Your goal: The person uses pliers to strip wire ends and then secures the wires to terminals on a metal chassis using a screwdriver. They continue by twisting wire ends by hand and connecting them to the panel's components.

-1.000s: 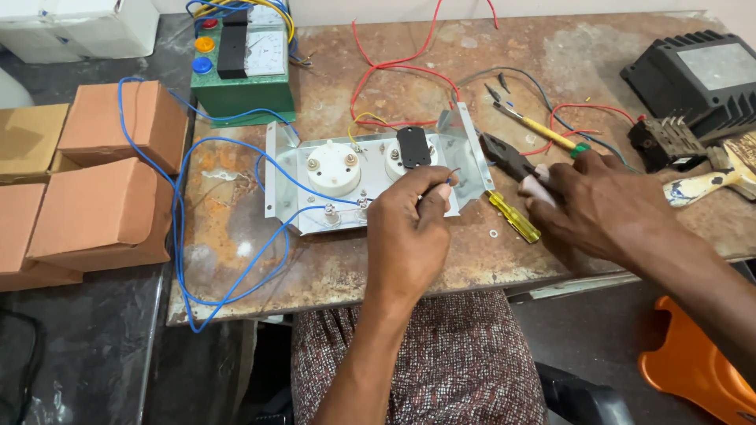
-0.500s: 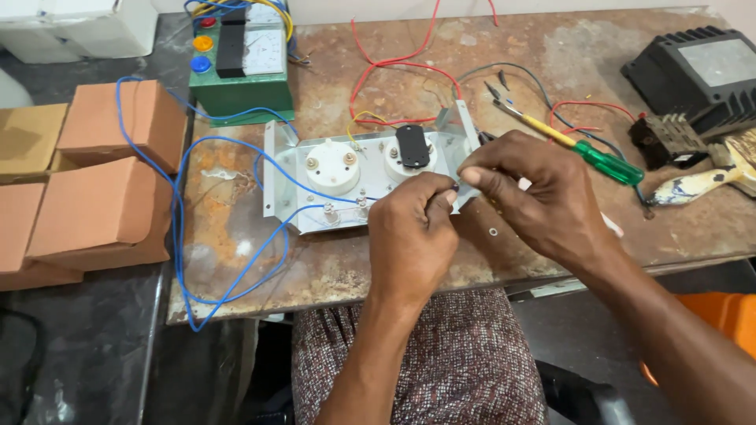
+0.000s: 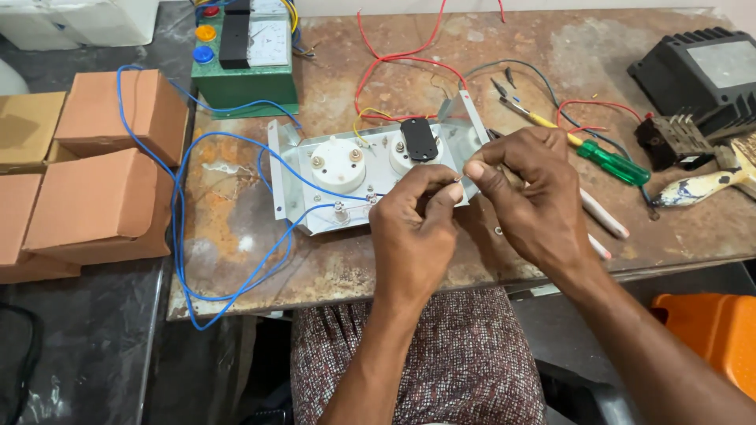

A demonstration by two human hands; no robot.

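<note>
Rusty workbench top (image 3: 260, 260) spans under both hands. Stack of brown cardboard boxes (image 3: 94, 197) sits well to the left of the left hand. Black finned housing (image 3: 701, 75) is far right, beyond the right hand. Green meter box (image 3: 244, 55) with coloured buttons stands up-left of the hands.

Metal panel (image 3: 303, 193) with two round white meter backs lies flat just ahead of the hands; left one (image 3: 337, 164) bare, right one carries a black block (image 3: 418, 140).

Left hand (image 3: 413, 228) rests over the panel's right front edge, thumb and forefinger pinching a thin wire end (image 3: 458, 182). Right hand (image 3: 531, 197) is touching-close beside it, fingers curled, thumb and forefinger pinched at the same spot; what it grips is too small to tell.

Blue wire (image 3: 179, 236) loops left of the left hand, running to the panel. Red wires (image 3: 378, 67) curl beyond the panel. Green-handled screwdriver (image 3: 610, 161) lies just right of the right hand, white pen-like tool (image 3: 602, 216) near its wrist.
</note>
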